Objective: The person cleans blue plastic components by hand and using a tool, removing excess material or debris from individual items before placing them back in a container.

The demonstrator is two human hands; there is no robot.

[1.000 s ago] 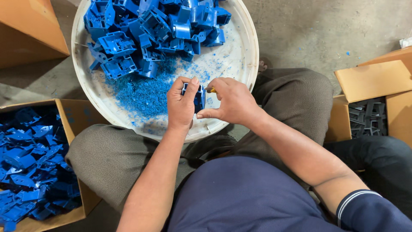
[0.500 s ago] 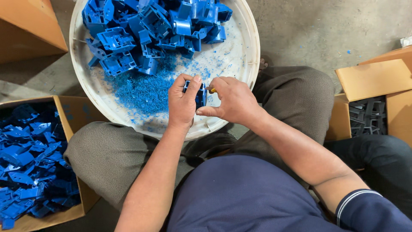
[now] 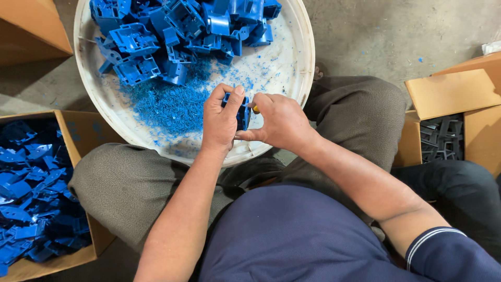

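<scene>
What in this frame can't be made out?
- Blue part, head view: mostly covered by the left hand and right hand; shape unclear.
- Yellow bit by the right thumb: too small to identify.
- Bowl: far rim cut by the top edge.
- Left box: cut by the left edge.
- Dark parts in the right box: shadowed.

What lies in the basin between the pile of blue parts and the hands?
In the head view, blue shavings cover the white basin between the pile and the left hand.
</scene>
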